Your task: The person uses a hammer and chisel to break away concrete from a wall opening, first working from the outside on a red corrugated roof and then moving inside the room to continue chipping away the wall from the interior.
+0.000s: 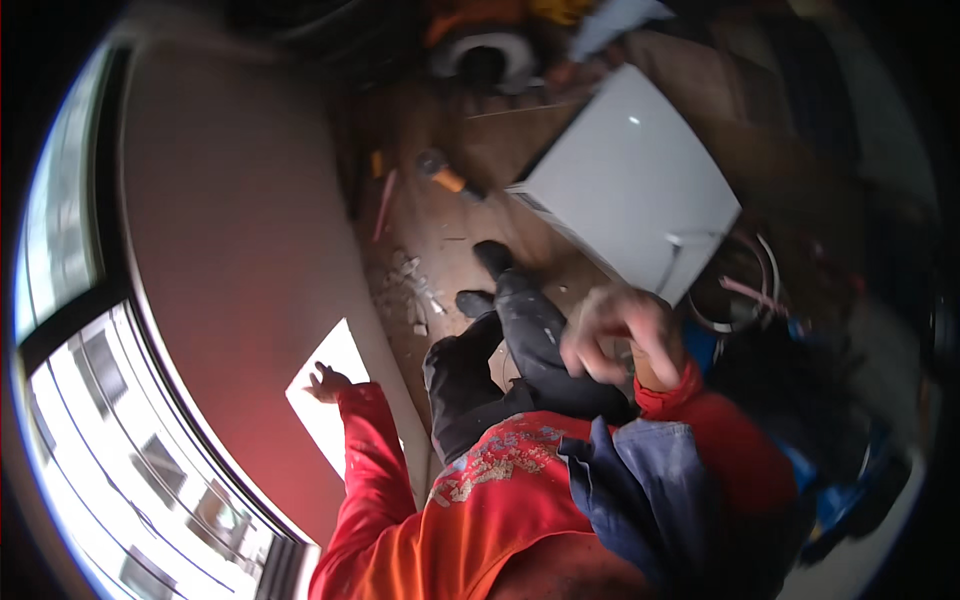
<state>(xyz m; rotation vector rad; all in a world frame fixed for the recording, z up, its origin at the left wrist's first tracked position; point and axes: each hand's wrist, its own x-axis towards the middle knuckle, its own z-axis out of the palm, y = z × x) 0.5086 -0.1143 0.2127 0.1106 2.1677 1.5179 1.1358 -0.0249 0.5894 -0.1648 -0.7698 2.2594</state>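
Observation:
My left hand (325, 383) is at the left, in front of a brightly lit white four-sided patch (335, 405) on the wall or ledge below the window. I cannot tell whether that patch is sunlight or a sheet. Its fingers are apart, with nothing visible in them; whether they touch the surface is unclear. My right hand (620, 335) is raised before my lap, blurred by motion, its fingers bent loosely and apart around nothing I can see. Just beyond it stands a large white box-shaped piece (640, 170) with a smooth top.
On the wooden floor lie a black and orange power tool (447, 177), a pinkish strip (385, 205) and pale broken scraps (412, 288). A window (140, 450) lines the left side. A white hoop-like rim (770, 270) and blue material (850, 470) are at the right.

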